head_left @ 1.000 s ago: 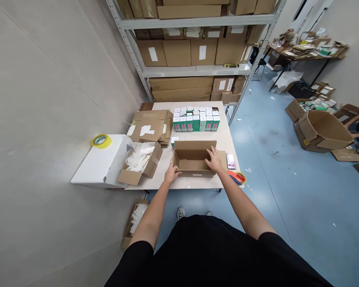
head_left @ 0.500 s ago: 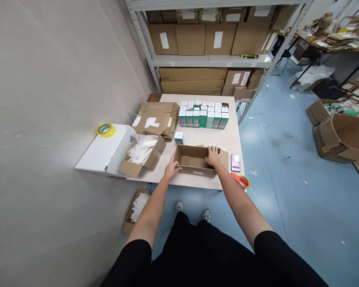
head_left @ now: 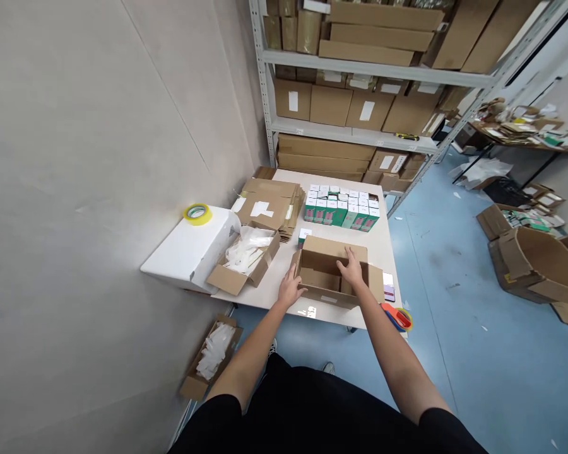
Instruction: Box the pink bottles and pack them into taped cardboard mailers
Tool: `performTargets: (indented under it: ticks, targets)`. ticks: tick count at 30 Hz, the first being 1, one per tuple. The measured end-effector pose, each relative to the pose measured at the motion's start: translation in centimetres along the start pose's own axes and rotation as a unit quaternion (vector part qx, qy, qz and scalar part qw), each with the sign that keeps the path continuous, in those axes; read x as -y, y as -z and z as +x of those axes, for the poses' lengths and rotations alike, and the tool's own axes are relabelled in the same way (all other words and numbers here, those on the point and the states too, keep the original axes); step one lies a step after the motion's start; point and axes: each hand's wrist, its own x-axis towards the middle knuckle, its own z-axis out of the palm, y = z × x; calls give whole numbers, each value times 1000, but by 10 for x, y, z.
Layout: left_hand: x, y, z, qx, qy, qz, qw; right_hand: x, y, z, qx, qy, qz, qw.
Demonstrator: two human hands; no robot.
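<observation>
An open cardboard box [head_left: 329, 297] sits near the table's front edge, with its far flap raised and a right flap angled outward. My left hand [head_left: 290, 289] grips its front left corner, fingers along the left end and thumb over the front wall. Over the right part of the box is my right hand [head_left: 351, 271], fingers spread, holding nothing; I cannot tell whether it touches the inside. A small white and green carton [head_left: 304, 235] stands behind the box, partly hidden. Rows of similar cartons [head_left: 341, 211] stand farther back.
Flattened cardboard [head_left: 269, 198] lies stacked at the left, behind an open box of white packing material [head_left: 248, 249]. Yellow tape [head_left: 197, 214] rests on a white stand [head_left: 189, 243]. A phone [head_left: 389, 288] and an orange tape dispenser [head_left: 397, 317] are at right. Shelving [head_left: 350, 132] stands behind.
The box's far flap now stands up. My right hand has shifted from the back edge to over the inside, fingers spread. My left hand has closed around the left corner. The view has tilted upward.
</observation>
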Motion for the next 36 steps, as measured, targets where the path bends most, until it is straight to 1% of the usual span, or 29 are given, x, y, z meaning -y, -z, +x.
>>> performTargets:
  ticks: [2,4,7,10,13,16,18,20,25,28,30,32,34,36]
  targets:
    - [8,5,-5,5,-9,-1,1000,26,-13,4,-15,12,16,1000]
    - [14,12,-9,11,-31,-17,999,51,-28,9,-22,22,32,999]
    - [28,28,-8,-4,-47,-74,996,85,-57,18,-10,35,69,997]
    - [53,56,0,-70,-11,-137,988,116,-92,29,22,53,108,993]
    - [88,92,11,-143,33,-175,974,144,-126,41,49,55,110,991]
    - [122,125,17,-179,55,-190,964,167,-158,50,57,45,103,992]
    - [139,141,16,-193,67,-197,959,179,-176,54,67,36,106,991]
    - [154,152,13,-205,86,-205,953,190,-194,57,88,32,107,990]
    - [182,171,1,-222,132,-237,937,214,-240,66,139,51,83,986]
    - [197,177,-9,-217,129,-249,935,229,-267,77,159,66,56,984]
    - [205,180,-18,-216,124,-252,935,238,-285,88,170,84,35,981]
    - [211,180,-27,-220,134,-251,933,246,-300,100,178,97,2,979]
    - [215,179,-37,-228,147,-247,930,254,-315,112,176,100,-47,978]
    - [218,177,-46,-239,145,-242,929,259,-328,122,177,109,-104,973]
